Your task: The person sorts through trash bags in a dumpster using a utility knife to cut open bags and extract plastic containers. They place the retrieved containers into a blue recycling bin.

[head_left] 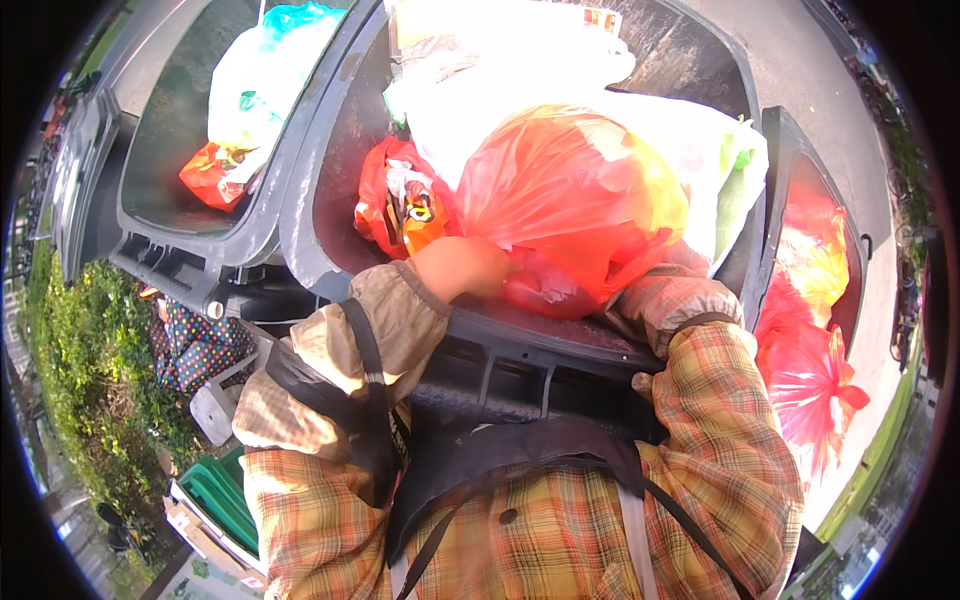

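A large, full red plastic bag (570,205) bulges at the front of the middle grey wheeled bin (320,180). My left hand (465,268) is closed at the bag's lower left side, its fingertips hidden against the plastic. On the right, my sleeve (680,300) reaches in beside the same bag, and the bag covers my right hand. Just left of my left hand sits a smaller red bag (385,205) with wrappers showing. Behind the large bag lie white bags, washed out by sunlight, and a pale green-white bag (735,190).
Another grey bin (160,160) stands at the left, holding a white bag (255,90). To the right, a bin (772,150) has red bags (815,385) in and beside it. Bushes (90,370), a dotted bag (205,345) and a green container (222,500) are at the lower left.
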`<action>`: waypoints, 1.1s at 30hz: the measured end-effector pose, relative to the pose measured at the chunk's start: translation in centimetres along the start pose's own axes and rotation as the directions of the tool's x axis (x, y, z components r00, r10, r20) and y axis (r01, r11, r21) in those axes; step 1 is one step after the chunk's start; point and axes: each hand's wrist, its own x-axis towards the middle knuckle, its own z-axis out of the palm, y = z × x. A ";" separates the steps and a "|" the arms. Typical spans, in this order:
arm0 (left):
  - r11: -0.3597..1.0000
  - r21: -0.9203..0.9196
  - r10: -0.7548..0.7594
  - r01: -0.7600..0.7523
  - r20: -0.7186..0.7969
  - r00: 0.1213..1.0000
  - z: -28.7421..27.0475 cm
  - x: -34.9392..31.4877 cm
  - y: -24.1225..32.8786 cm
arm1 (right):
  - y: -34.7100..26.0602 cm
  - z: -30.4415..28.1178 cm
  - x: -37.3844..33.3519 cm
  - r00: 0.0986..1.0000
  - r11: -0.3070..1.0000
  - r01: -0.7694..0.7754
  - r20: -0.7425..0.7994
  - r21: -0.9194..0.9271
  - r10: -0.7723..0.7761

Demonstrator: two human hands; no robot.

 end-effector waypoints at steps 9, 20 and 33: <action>0.911 -0.348 -0.155 -0.220 -0.785 0.600 -4.8 -0.2 -0.3 | -3.0 -1.8 -1.3 0.988 1.000 0.015 -0.151 -0.015 -0.017; 0.378 -0.667 -0.347 -0.641 -0.745 0.570 -6.3 -2.4 -0.3 | 8.2 -12.2 -8.6 0.619 0.680 0.469 -0.759 0.564 0.202; 0.798 -0.474 -0.227 -0.372 -0.808 0.543 -7.1 -11.4 -0.3 | -8.6 -4.8 6.2 0.932 0.875 0.240 -0.351 0.420 -0.087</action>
